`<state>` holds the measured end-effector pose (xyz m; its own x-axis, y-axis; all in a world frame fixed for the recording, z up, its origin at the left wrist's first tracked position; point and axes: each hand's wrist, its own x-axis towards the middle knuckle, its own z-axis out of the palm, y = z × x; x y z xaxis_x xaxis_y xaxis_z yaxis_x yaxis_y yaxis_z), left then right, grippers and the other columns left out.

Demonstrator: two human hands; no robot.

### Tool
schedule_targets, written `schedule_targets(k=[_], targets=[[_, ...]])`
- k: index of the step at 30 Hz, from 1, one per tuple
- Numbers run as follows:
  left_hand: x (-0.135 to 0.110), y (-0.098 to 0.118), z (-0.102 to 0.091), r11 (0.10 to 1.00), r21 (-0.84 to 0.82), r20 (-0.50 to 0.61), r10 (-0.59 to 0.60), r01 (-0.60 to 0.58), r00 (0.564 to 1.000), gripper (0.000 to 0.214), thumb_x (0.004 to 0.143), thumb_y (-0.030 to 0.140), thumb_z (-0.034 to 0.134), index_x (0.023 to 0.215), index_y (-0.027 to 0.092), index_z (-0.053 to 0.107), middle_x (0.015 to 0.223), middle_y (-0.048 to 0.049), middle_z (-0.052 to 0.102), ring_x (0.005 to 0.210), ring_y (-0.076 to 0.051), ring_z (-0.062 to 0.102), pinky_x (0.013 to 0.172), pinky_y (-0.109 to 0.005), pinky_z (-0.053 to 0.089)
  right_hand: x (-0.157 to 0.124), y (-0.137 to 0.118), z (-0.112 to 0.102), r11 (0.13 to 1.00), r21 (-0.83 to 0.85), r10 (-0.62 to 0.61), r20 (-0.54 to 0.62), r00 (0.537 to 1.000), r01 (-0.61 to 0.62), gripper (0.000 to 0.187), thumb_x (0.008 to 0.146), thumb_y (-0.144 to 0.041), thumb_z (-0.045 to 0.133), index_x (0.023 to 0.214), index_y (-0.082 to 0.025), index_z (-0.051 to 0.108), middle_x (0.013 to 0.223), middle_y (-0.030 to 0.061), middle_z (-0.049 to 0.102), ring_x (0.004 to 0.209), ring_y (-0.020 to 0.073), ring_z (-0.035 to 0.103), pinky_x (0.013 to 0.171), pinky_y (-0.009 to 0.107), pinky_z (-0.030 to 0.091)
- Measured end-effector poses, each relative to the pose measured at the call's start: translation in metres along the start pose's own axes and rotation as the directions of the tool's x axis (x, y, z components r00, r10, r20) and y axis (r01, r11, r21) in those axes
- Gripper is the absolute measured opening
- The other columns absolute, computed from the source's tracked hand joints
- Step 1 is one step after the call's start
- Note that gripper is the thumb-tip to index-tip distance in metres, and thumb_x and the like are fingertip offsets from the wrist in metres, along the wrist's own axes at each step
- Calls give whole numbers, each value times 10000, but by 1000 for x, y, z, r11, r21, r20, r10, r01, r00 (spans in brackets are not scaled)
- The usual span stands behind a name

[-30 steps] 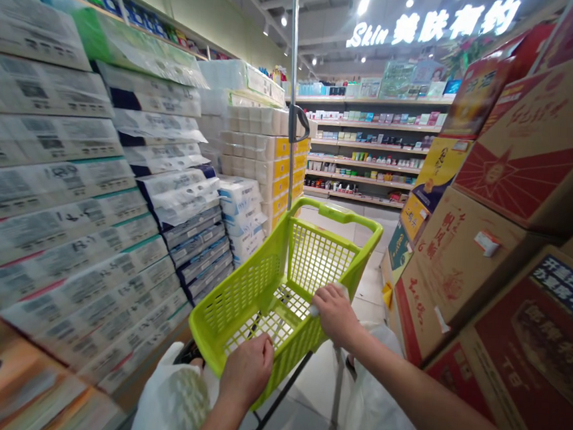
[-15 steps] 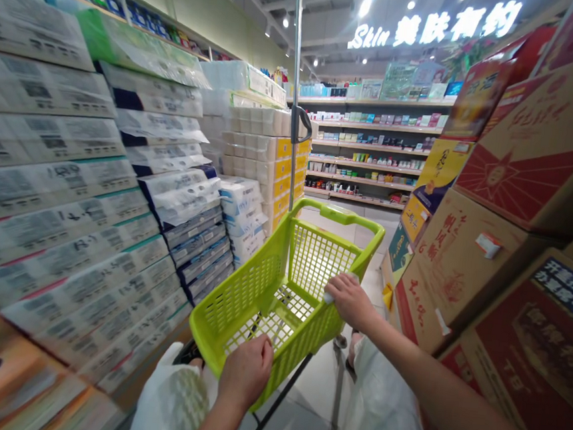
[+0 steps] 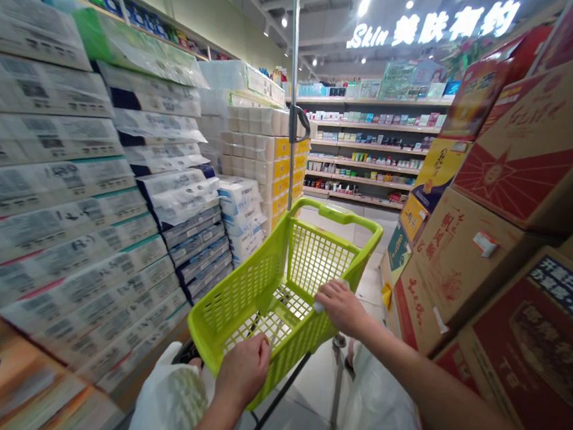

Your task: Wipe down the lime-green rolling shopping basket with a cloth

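A lime-green shopping basket cart (image 3: 235, 277) with slotted walls stands right in front of me, its basket tilted to the view and holding nothing that I can see. My left hand (image 3: 243, 368) is closed over the near rim of the basket, fingers curled inward. Farther along the right-hand rim, my right hand (image 3: 341, 307) presses a small white wipe (image 3: 319, 306) against the green plastic. Its fingers are bent around the wipe, and most of the wipe is hidden under them. A metal pole (image 3: 296, 62) with a dark hook rises from the basket's far left corner.
Stacked packs of tissue paper (image 3: 47, 140) line the left side. Cardboard cartons (image 3: 487, 266) are piled on the right. Shelves of small boxed goods (image 3: 369, 125) stand at the back under a lit sign. The cart's dark leg (image 3: 280, 402) reaches down between my knees.
My right hand has slid along the right-hand rim toward me with the wipe. My left hand keeps its place on the near rim.
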<state>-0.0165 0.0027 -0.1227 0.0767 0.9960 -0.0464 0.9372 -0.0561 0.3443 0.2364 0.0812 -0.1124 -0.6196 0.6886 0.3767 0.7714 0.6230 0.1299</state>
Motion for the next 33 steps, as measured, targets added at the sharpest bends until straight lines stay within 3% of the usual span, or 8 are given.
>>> schedule_targets(k=[3,6,12,15,20,23,28,33], targets=[[1,1,1,1000,10,-2,0,0,1000,332,929,247,301,835,225,618,849,-44,723,825,-198,671,641,-286,360,2,22,-3,989,-55,138,-33,990,-140,158,831,-76,543,918,-179,624,969,73,604,961,222,470,974,352,313],[2,2,0,1000,22,-2,2,-2,1000,330,929,246,302,834,221,617,852,-45,724,822,-195,670,634,-283,355,3,-2,4,980,-34,194,-40,980,-195,152,813,-66,559,888,-184,618,947,67,601,954,219,469,983,354,307],[1,-1,-1,1000,15,-7,18,-18,1000,319,925,240,311,847,224,619,863,-40,726,828,-191,668,635,-276,351,2,-64,15,993,84,-77,-27,997,79,90,862,-179,580,948,-204,592,946,34,598,916,195,475,932,326,328],[0,-4,-1,1000,3,-15,20,-20,1000,322,926,238,307,839,228,617,860,-35,723,831,-185,666,638,-270,354,0,-33,6,994,46,-103,19,995,102,106,876,-164,549,963,-202,596,934,43,598,891,193,476,900,331,339],[0,-2,-1,1000,6,-5,17,-17,1000,330,932,240,299,834,215,612,856,-45,719,829,-181,664,654,-269,367,2,19,-7,988,-49,146,14,989,-146,167,845,-71,509,922,-175,615,974,83,595,945,217,466,942,359,323],[1,1,-1,1000,27,-1,13,-13,1000,325,930,234,302,843,208,613,860,-52,720,834,-182,665,658,-271,368,4,-10,1,983,-28,182,6,983,-182,157,824,-67,525,885,-185,610,928,68,594,914,213,465,915,354,338],[2,-2,1,999,38,-8,25,-25,1000,327,931,236,295,854,215,612,854,-49,720,831,-185,666,643,-276,359,6,-77,15,988,122,-101,13,995,99,121,828,-164,582,942,-205,587,927,33,597,892,194,469,884,332,344],[-1,-7,0,1000,12,-17,25,-25,1000,321,926,231,307,825,220,611,852,-41,716,824,-179,661,657,-271,369,3,-25,1,993,52,-114,68,991,111,127,866,-160,535,972,-197,595,936,46,598,883,187,476,873,329,337]])
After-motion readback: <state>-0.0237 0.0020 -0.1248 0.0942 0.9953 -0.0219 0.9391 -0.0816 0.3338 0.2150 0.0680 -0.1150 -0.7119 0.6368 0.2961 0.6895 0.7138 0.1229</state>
